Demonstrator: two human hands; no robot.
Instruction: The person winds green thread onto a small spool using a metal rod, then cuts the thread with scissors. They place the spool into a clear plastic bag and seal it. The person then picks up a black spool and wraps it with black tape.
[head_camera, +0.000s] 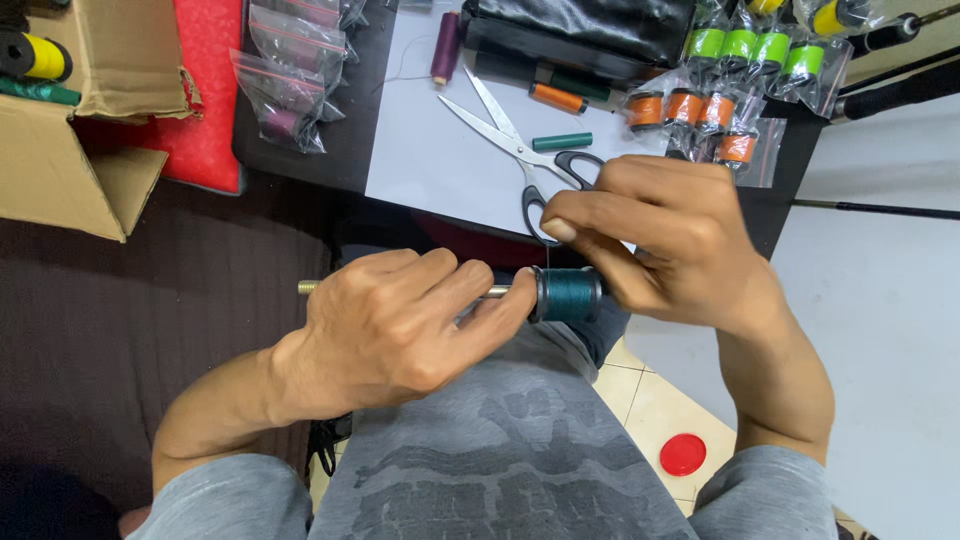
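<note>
My left hand (385, 325) is gripping the thin metal rod (312, 287) carrying the dark teal thread spool (567, 294); right hand (660, 240) is pinching its thread — keeping tension even.

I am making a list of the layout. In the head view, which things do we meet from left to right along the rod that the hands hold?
Brass rod tip → left hand → dark teal thread spool → right hand, which pinches a thread above the spool.
</note>
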